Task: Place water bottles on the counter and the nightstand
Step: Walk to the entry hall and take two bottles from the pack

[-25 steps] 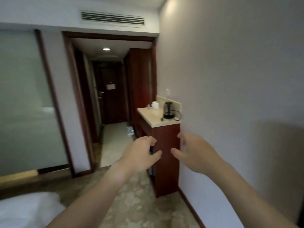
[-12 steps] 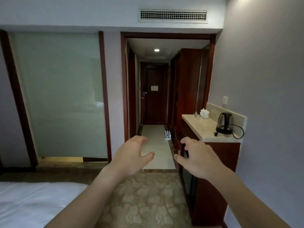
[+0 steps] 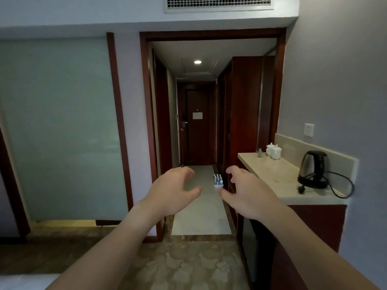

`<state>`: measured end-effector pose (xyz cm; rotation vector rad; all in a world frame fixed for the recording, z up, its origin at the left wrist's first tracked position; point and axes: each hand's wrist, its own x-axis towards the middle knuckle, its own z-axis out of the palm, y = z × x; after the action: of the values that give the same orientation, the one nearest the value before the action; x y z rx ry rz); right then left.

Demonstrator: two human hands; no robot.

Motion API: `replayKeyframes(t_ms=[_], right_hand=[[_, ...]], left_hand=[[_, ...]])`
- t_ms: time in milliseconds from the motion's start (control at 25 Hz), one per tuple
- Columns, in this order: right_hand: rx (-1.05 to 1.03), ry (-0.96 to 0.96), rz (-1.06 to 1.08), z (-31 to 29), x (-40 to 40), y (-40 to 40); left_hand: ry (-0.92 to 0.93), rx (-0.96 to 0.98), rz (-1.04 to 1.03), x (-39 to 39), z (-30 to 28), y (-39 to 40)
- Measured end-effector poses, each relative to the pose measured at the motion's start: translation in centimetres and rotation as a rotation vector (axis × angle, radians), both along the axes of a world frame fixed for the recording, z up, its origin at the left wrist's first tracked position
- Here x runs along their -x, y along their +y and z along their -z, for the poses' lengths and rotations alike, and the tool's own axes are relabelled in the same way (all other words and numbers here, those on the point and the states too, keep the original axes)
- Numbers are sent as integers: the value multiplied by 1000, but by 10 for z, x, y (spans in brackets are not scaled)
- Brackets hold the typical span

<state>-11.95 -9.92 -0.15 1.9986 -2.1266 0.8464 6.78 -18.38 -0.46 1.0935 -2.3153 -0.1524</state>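
There was a black and steel electric kettle with its unplugged cord, plus two white lidded cups, an air vent overhead, and a dark entry door down the hall.

A single head-height view is aimed forward down a hallway, with a counter seen close at right.

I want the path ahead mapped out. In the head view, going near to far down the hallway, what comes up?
Patterned carpet → pale tiled floor → pack of water bottles on the floor → dark entry door at the far end.
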Motion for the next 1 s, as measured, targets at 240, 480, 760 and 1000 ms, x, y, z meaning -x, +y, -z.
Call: replayKeyframes(t_ms=[240, 480, 760, 1000], right_hand=[[7, -9, -35, -36, 96, -171], [-28, 8, -87, -39, 132, -350], [-37, 34, -36, -28, 155, -586], [-37, 21, 45, -52, 200, -759]], left_hand=[[-28, 22, -50, 84, -32, -148], [46, 19, -130, 120, -28, -319], [98, 21, -90, 144, -12, -569], [108, -10, -5, 201, -36, -751]])
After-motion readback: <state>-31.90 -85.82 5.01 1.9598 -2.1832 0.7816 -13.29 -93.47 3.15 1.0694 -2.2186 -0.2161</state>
